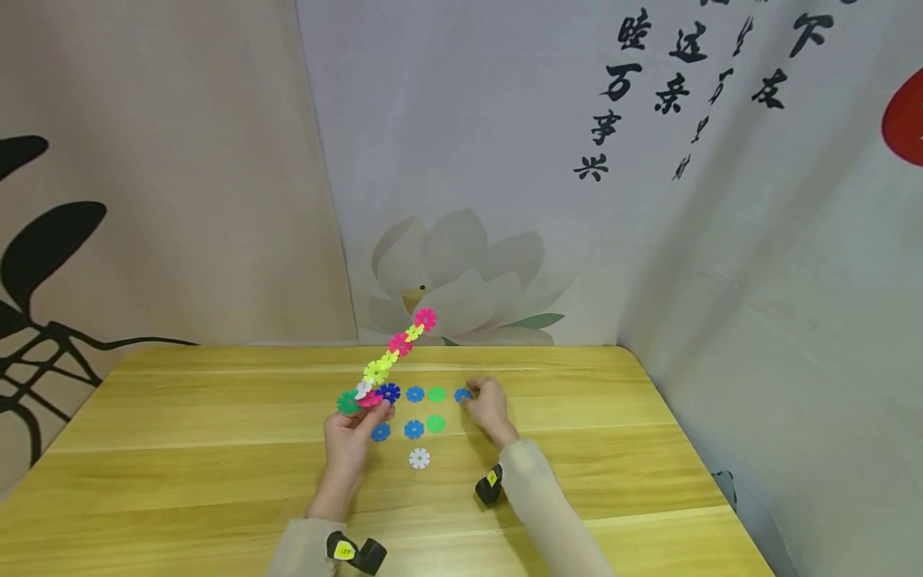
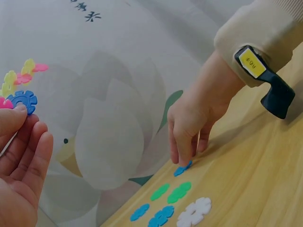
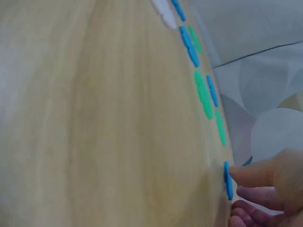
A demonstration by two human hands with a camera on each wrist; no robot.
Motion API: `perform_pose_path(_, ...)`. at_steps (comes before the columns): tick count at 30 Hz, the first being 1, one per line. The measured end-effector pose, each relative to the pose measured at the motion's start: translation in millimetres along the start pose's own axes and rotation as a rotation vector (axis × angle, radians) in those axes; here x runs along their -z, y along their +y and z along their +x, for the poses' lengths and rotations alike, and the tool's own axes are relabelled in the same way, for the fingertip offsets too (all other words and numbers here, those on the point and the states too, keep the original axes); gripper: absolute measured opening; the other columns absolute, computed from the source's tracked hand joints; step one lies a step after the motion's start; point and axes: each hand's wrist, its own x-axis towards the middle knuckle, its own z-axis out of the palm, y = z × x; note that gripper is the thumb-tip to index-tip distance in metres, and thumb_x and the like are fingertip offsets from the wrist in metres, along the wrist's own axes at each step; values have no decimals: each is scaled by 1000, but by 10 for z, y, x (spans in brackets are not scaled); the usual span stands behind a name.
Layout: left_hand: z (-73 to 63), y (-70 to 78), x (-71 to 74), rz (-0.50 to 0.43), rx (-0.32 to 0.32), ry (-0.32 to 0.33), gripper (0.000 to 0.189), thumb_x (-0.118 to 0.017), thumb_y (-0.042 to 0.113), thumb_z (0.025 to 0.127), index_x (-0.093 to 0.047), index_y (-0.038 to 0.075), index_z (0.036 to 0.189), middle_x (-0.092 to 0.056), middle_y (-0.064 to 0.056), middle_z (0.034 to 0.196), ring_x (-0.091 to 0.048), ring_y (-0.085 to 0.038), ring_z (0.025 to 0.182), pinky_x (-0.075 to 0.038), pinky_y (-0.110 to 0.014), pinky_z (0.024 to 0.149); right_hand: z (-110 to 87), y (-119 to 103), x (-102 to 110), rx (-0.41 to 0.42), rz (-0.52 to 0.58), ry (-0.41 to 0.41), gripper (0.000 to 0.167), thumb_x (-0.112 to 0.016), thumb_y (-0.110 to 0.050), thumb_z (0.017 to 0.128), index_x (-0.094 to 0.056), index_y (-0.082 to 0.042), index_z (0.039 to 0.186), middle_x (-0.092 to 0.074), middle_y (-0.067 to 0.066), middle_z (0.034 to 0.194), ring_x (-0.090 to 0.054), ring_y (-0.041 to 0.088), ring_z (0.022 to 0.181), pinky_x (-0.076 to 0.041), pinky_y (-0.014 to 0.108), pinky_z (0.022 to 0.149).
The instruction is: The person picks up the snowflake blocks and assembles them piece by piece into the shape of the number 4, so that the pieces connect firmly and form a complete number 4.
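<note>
My left hand (image 1: 349,445) grips a chain of linked plastic snowflake discs (image 1: 376,371) by its lower end, holding it above the table. Pink, yellow, white, green and dark blue discs make up the chain, which slants up to the right. In the left wrist view, the thumb and fingers pinch it near a blue disc (image 2: 23,101). My right hand (image 1: 490,407) is low over the table, thumb and fingertips on a single blue snowflake disc (image 3: 228,180). Part of that disc is hidden by the fingers in the head view.
Loose discs lie flat between the hands: blue ones (image 1: 414,429), green ones (image 1: 436,423) and a white one (image 1: 420,458). The wooden table (image 1: 180,449) ends at a printed curtain (image 1: 469,160) behind. Each wrist carries a black camera mount (image 1: 489,486).
</note>
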Motion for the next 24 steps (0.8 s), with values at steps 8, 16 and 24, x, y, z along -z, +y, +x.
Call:
perform_pose_path(8,-5,-2,4,-15,-4,-1,24,-63,-10,83,-68,13,76,-70,3,72,-68,-9,66,-57,-25,69,77,-8,-8,14,-86,-13,21,-74,-3,78,-67,7,95,-62,15,93,-59,29,87,-54,38,75)
perform_pose_path(16,3,15,15,6,5,-5,17,-64,-8,84,-68,8,79,-70,3,73,-68,-10,67,-57,-25,69,147,-39,43,-126,-94,-120,22,-75,-7,78,-60,2,91,-59,11,88,-56,23,78,-52,35,69)
perform_pose_path(24,48,15,14,14,-7,-23,16,-64,-6,84,-68,9,80,-70,3,74,-68,-10,68,-57,-26,70,115,8,70,-103,5,-61,26,-77,-1,74,-58,0,92,-57,8,81,-51,19,70,-46,27,59)
